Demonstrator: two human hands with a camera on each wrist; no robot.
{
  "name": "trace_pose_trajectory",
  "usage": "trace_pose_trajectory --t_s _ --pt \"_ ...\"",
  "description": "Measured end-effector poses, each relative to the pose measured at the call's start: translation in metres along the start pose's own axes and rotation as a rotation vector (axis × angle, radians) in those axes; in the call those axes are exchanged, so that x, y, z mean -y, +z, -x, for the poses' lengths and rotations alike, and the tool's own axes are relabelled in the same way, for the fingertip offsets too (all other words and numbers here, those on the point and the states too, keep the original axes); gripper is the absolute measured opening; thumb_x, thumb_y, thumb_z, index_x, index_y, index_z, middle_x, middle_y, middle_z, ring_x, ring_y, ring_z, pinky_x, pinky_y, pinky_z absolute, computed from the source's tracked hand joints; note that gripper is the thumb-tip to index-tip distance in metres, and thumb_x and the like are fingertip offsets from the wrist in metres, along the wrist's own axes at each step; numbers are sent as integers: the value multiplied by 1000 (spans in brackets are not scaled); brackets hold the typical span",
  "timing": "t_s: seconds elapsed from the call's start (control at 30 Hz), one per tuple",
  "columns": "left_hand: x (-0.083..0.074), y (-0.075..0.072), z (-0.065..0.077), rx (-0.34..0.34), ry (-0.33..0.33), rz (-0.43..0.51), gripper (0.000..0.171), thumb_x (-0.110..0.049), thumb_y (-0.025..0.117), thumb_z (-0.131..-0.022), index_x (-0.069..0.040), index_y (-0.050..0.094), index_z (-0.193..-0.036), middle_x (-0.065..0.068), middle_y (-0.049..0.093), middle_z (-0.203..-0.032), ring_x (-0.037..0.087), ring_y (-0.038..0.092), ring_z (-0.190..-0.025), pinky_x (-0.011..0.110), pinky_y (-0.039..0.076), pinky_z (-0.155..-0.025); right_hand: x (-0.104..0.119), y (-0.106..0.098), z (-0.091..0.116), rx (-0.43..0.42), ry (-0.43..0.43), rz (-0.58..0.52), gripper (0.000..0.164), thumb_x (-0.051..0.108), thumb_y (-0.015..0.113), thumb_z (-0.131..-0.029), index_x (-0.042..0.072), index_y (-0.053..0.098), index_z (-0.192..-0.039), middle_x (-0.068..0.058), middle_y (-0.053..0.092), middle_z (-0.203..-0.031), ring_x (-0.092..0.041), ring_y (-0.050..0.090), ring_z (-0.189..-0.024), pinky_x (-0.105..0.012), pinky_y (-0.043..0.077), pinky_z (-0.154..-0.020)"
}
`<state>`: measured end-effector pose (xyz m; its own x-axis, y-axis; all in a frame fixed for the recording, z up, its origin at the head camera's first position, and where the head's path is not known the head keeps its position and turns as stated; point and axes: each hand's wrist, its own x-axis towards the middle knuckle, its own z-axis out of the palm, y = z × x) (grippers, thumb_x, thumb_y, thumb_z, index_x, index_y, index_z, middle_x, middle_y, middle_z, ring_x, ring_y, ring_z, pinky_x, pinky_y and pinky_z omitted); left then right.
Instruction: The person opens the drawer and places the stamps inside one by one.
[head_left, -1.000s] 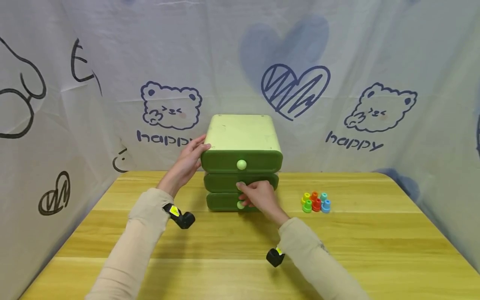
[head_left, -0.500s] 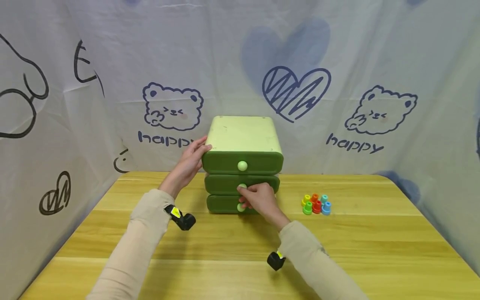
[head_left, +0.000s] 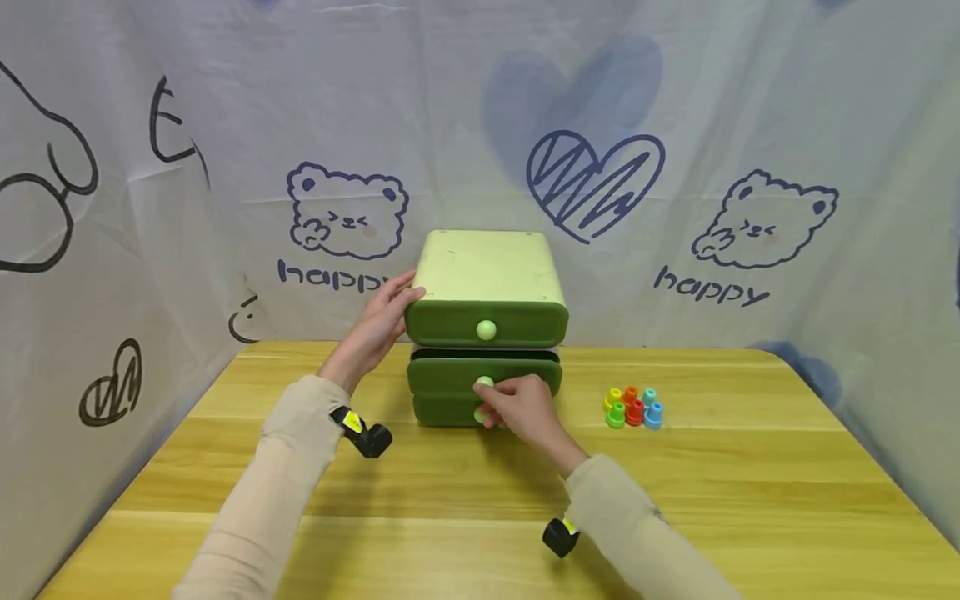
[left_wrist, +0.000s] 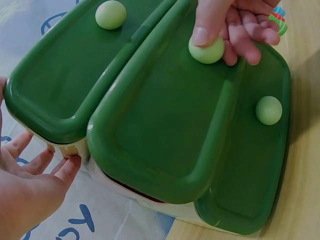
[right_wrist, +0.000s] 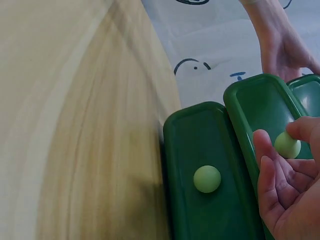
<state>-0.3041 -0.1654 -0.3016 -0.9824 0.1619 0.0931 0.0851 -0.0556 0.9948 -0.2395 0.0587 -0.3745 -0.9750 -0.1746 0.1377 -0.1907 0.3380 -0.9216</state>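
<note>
Gap between cabinet (head_left: 487,271) and pegs (head_left: 634,411)

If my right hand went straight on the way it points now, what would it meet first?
Most likely the middle drawer's green front, just behind the pale green knob that the right hand pinches; the exact gap is hard to judge.

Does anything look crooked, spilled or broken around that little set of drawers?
I see nothing spilled or broken. Only the middle drawer looks uneven, jutting past the top drawer and bottom drawer; the right hand pinches its knob, so that seems deliberate.
</note>
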Motion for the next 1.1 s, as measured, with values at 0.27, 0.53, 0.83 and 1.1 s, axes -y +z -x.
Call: trace_pose_trajectory --t_s 0.27,0.53,0.83,1.1 --pt "-1 1 0 -3 4 2 66 -24 52 -98 -9 20 -154 11 22 -156 25 30 -138 37 32 -111 5 -2 13 -4 -16 -3 33 26 68 -91 -3 75 -78 -10 70 -68 -24 67 -57 -40 57 -57" --pt "-1 1 0 5 2 15 67 -23 51 -98 -8 18 -154 12 21 -157 25 29 -139 36 31 -112 3 0 27 -5 -22 -17 33 28 68 -91 0 74 -75 -9 69 -68 -27 67 -58 -36 57 -57" --pt "-1 1 0 2 16 18 67 -23 51 -98 -8 18 -154 12 20 -157 25 30 -139 38 32 -111 1 2 43 -2 -24 -17 33 29 69 -90 2 71 -73 -9 68 -67 -29 66 -57 -42 57 -57" --pt "0 1 0 6 10 22 66 -22 51 -98 -7 19 -154 12 21 -157 26 31 -138 37 32 -111 5 4 58 17 -9 -21 32 29 69 -90 2 70 -74 -2 65 -61 -16 63 -50 -39 56 -53"
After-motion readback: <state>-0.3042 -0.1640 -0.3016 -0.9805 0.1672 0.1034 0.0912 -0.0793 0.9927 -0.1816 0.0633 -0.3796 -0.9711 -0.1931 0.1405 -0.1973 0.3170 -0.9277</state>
